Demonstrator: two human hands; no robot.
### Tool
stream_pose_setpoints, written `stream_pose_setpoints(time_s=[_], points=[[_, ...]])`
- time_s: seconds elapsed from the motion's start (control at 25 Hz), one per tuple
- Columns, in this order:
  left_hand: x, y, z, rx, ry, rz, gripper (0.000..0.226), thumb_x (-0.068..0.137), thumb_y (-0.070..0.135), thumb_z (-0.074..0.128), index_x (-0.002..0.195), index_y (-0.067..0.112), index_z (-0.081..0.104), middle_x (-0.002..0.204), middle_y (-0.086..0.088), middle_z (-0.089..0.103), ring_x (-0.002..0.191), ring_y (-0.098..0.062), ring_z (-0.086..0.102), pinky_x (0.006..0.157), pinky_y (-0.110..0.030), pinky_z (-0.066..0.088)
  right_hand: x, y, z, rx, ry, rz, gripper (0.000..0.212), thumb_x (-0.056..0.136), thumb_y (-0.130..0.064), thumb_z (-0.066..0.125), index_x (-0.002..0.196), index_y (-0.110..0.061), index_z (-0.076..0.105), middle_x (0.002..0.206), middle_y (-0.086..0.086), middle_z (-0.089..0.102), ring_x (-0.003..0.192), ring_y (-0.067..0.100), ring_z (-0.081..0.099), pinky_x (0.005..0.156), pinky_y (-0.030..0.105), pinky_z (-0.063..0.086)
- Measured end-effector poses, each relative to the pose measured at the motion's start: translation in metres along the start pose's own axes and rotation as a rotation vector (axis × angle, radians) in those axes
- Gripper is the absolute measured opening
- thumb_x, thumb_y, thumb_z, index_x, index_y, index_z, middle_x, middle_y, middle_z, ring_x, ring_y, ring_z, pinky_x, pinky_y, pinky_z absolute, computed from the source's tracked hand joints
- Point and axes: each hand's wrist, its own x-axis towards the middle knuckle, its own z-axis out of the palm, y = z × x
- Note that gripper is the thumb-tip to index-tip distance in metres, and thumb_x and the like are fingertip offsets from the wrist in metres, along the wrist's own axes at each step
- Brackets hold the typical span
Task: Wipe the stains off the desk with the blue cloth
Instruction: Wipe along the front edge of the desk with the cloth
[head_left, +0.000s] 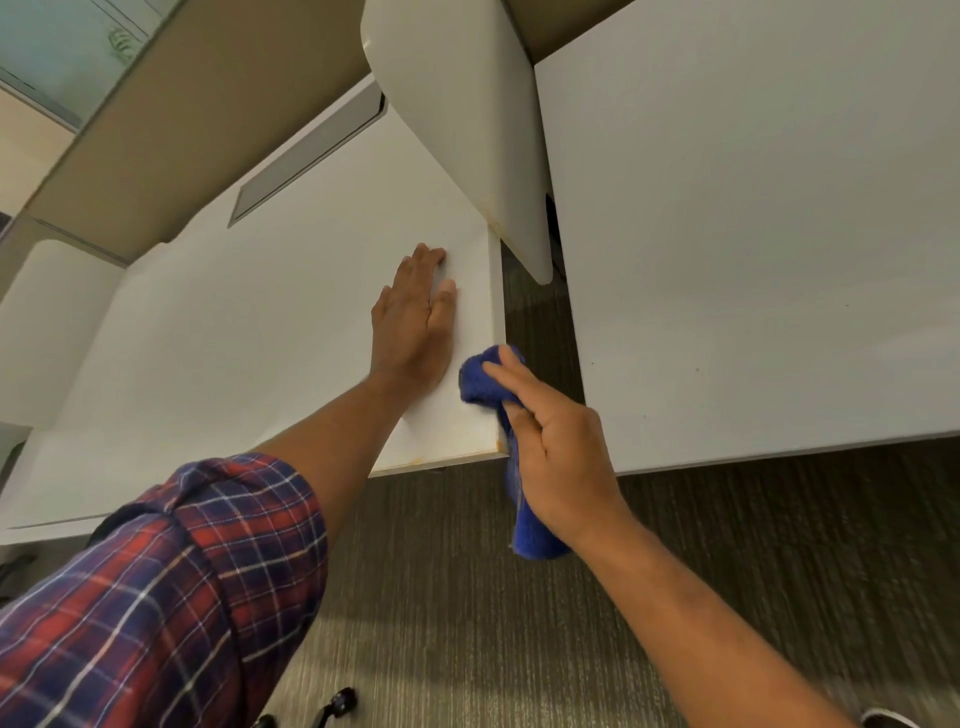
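The white desk (270, 332) fills the left and middle of the head view. Orange-brown stains (501, 445) mark its near right corner and front edge. My left hand (415, 317) lies flat and palm down on the desktop near the right edge, fingers together. My right hand (556, 447) grips the bunched blue cloth (485, 382), pressing its top against the desk's right edge. The tail of the blue cloth hangs below my palm, over the floor gap.
A second white desk (753, 234) stands to the right across a narrow gap. A white rounded divider panel (467, 119) rises between the two desks. A grey cable flap (306, 156) sits at the desk's back. Chair wheels (332, 709) show on the carpet below.
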Motion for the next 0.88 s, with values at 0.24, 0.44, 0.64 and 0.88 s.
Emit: stream_pose_setpoints(time_s=[0.24, 0.44, 0.64, 0.88], points=[[-0.003, 0.008, -0.005, -0.011, -0.013, -0.008, 0.053, 0.109, 0.041, 0.03, 0.16, 0.027, 0.036, 0.173, -0.001, 0.032, 0.157, -0.028, 0.033, 0.128, -0.058, 0.022, -0.072, -0.004, -0.009, 0.062, -0.097, -0.016, 0.049, 0.102, -0.004, 0.051, 0.147, -0.024, 0.047, 0.152, 0.002, 0.055, 0.139, 0.009, 0.052, 0.114, 0.027, 0.044], [-0.005, 0.01, -0.004, -0.001, -0.025, -0.033, 0.051, 0.112, 0.043, 0.03, 0.162, 0.031, 0.033, 0.175, 0.002, 0.028, 0.159, -0.025, 0.03, 0.129, -0.056, 0.021, -0.031, -0.008, -0.037, 0.208, 0.143, 0.107, 0.041, 0.107, -0.011, 0.048, 0.142, -0.028, 0.059, 0.126, -0.018, 0.068, 0.111, -0.003, 0.064, 0.091, 0.007, 0.047], [-0.004, 0.009, -0.004, 0.002, -0.026, -0.041, 0.055, 0.11, 0.043, 0.029, 0.163, 0.028, 0.033, 0.175, 0.0, 0.027, 0.16, -0.024, 0.027, 0.13, -0.055, 0.019, 0.046, -0.013, -0.029, 0.0, 0.037, 0.041, 0.039, 0.107, -0.01, 0.046, 0.144, -0.019, 0.056, 0.139, 0.001, 0.064, 0.106, -0.011, 0.057, 0.093, -0.003, 0.036], [-0.003, 0.01, -0.004, 0.01, -0.024, -0.024, 0.048, 0.112, 0.037, 0.034, 0.159, 0.025, 0.036, 0.17, -0.004, 0.036, 0.152, -0.032, 0.04, 0.124, -0.06, 0.031, -0.016, -0.014, -0.01, -0.143, -0.045, -0.067, 0.032, 0.106, -0.008, 0.049, 0.132, -0.018, 0.065, 0.143, -0.013, 0.054, 0.127, -0.013, 0.05, 0.108, 0.004, 0.033]])
